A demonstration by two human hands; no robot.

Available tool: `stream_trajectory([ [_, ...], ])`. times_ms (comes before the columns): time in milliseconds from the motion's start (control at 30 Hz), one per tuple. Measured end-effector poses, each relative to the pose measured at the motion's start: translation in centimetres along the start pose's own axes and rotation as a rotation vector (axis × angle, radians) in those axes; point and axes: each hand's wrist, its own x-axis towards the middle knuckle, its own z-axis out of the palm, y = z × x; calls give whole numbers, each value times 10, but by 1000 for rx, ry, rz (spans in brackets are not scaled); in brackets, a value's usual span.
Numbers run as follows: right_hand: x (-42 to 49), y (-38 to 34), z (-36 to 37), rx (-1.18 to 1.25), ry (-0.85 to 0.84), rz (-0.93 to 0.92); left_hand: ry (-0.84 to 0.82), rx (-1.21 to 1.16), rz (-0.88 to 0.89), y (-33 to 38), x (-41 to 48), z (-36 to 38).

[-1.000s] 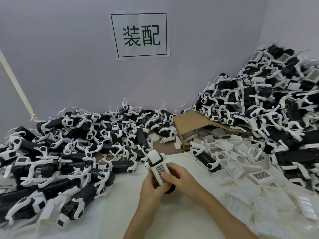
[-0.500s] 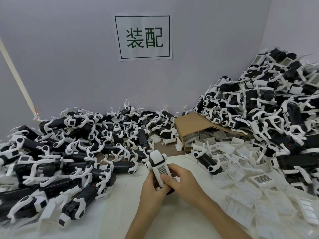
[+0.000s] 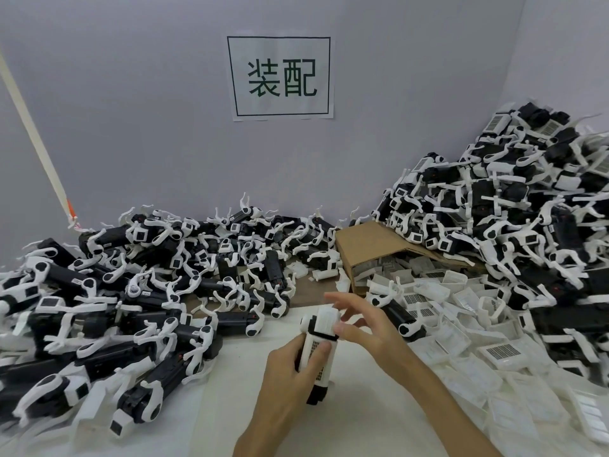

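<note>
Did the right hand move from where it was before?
Yes. The right hand has lifted its fingers off the gadget and spread them, reaching up nearer the cardboard box. The left hand grips the gadget.

Only real open lane is the bare white strip of desk running up the middle, and the left hand, right hand and held unit already fill its far end. The left pile of black-and-white parts spills to the near edge. Loose white covers carpet the right, with a taller heap behind. A tipped cardboard box blocks straight ahead.
</note>
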Motion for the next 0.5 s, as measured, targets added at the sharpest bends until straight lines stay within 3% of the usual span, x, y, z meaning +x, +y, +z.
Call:
stream_trajectory([
  [167,1,1,4,-7,-50,-13,38,-68,-29,3,0,-4],
  [367,0,3,9,-1,27,-79,-8,14,-14,2,1,-6],
  [500,-4,-5,13,-24,-11,-133,-12,162,138,8,-1,-3],
])
